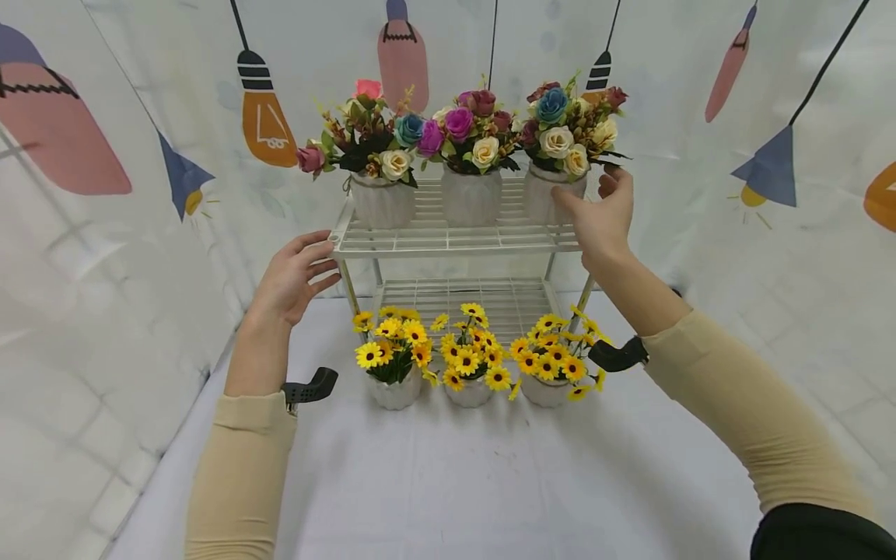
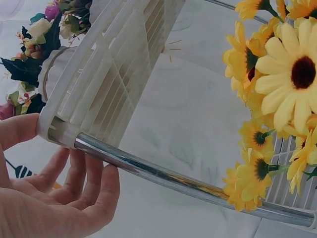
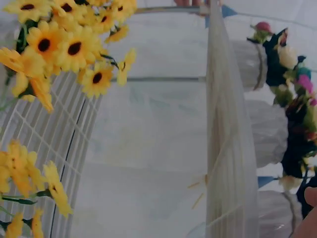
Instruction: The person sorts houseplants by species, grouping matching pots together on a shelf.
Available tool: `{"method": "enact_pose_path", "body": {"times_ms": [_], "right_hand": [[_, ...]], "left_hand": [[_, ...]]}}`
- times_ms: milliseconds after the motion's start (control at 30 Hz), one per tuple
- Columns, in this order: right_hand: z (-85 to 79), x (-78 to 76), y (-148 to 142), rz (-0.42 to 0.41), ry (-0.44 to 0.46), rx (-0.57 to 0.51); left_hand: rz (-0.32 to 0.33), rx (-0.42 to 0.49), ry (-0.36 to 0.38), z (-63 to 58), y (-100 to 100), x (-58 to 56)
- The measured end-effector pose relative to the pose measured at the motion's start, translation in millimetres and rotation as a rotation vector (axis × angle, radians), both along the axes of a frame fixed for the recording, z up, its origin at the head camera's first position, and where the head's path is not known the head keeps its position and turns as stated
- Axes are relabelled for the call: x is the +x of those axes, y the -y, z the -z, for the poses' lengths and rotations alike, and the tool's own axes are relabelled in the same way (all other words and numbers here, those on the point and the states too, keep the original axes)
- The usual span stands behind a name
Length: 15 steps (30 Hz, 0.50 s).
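Observation:
A white wire shelf rack (image 1: 455,253) with two tiers and metal legs stands in the middle of the head view. My left hand (image 1: 294,272) holds its upper left front corner; in the left wrist view the fingers (image 2: 106,191) lie against the chrome leg (image 2: 148,166). On the top shelf, three pale pots of mixed artificial roses stand in a row. My right hand (image 1: 605,214) grips the right flowerpot (image 1: 542,196), thumb in front and fingers at its right side. Beside it are the middle flowerpot (image 1: 472,201) and the left flowerpot (image 1: 381,204). The right wrist view shows little of the right hand.
Below, three pots of yellow daisy-like flowers, left (image 1: 395,393), middle (image 1: 469,393) and right (image 1: 547,393), stand in a row at the rack's front. White cloth (image 1: 448,482) covers the table. A patterned curtain (image 1: 672,155) hangs behind and at both sides.

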State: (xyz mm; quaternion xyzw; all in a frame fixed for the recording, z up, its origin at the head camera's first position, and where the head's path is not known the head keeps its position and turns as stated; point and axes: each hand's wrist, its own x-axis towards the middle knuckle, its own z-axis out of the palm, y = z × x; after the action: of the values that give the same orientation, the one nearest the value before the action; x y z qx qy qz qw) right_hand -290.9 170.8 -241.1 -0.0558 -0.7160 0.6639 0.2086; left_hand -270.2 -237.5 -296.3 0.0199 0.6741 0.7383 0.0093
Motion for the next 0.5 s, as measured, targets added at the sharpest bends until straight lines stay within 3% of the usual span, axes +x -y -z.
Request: {"method": "enact_pose_path", "body": {"times_ms": [200, 333, 500], "right_hand": [[12.0, 35.9, -10.9, -0.016, -0.13, -0.098], [31.9, 57.3, -20.1, -0.037, -0.213, -0.141], [62.3, 76.2, -31.7, 0.01, -0.245, -0.18]], "left_hand": [[-0.003, 0.001, -0.002, -1.1, 1.1, 0.1], [-0.013, -0.006, 0.004, -0.6, 0.9, 0.3], [-0.025, -0.026, -0.002, -0.1, 0.7, 0.6]]}}
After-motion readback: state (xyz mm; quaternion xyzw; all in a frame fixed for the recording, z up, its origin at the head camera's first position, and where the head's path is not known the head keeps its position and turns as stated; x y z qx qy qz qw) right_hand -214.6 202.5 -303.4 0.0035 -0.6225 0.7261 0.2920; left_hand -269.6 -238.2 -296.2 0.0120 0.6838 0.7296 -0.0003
